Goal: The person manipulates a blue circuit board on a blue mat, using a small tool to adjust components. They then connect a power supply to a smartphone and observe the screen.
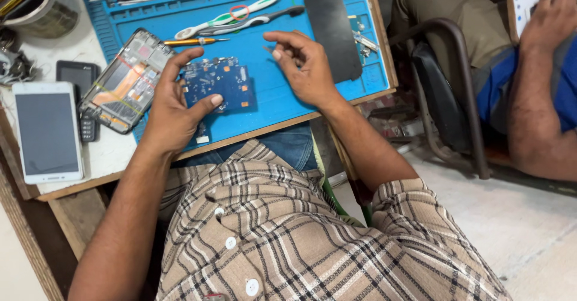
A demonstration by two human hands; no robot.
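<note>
A: Head view is showing the left hand [171,111] gripping a blue circuit board [217,84], thumb pressing its lower edge and forefinger curling over its upper left corner. The board is lying on the blue work mat [282,105], toward its front edge.

B: And the right hand [303,66]?

A: It is hovering just right of the board, fingers loosely curled and pinched toward the thumb. Whether anything small is sitting between the fingertips, I cannot tell.

B: What is risking damage here?

A: Judging from the grip, the thumb is bearing on one edge only. Excess pressure could be flexing the board or sliding it toward the mat's front edge, where the surface [108,156] is ending. Bare fingers could also be touching exposed components.

B: How is the board looking?

A: It is showing as a roughly rectangular blue panel, densely populated with small dark chips and fine contacts, with a notched outline.

B: And outward from the hands?

A: An opened phone frame [123,78] is lying just left of the left hand, with a white phone [47,131] farther left. Tweezers with white-and-green handles [228,17], a small screwdriver [192,41] and a black rectangular panel [330,33] are resting near the mat's rear. Another person's arm [532,96] is appearing at far right.
</note>
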